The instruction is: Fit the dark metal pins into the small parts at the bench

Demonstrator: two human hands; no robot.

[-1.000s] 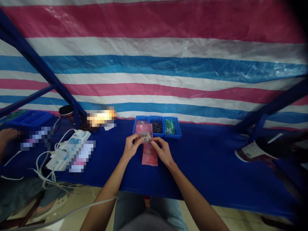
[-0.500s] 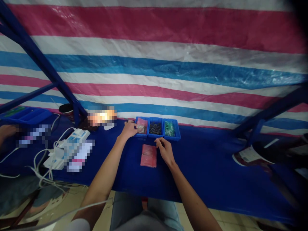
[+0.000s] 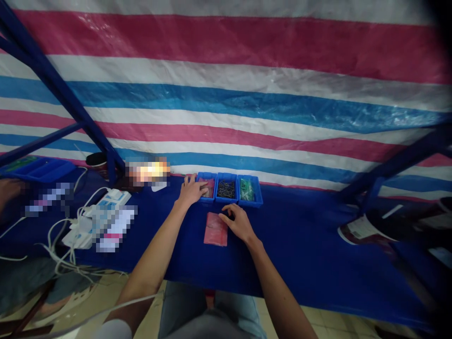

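Note:
Three small blue bins stand side by side at the back of the table. Over the left rim of the left bin (image 3: 205,200) lies my left hand (image 3: 191,190), fingers spread and reaching in to a pinkish plastic packet (image 3: 209,184). The middle bin holds dark screws (image 3: 226,189); the right one holds green and clear plastic pieces (image 3: 246,189), too small to name surely. My right hand (image 3: 240,222) is at the upper right corner of a flat pink plastic bag (image 3: 215,230) on the table. Its thumb and forefinger are bent, with a gap between them.
To the left lie a white power strip (image 3: 109,202) with tangled cables and a blurred-out paper. Another person's hand (image 3: 10,190) is beside a blue tray (image 3: 42,172) at far left. A tub (image 3: 362,229) stands at right; a striped sheet (image 3: 247,103) hangs behind.
My right hand has moved slightly left, so its thumb is now over the pink bag's corner, and its fingertips have parted. My left hand stays at the left bin, with fingers more spread.

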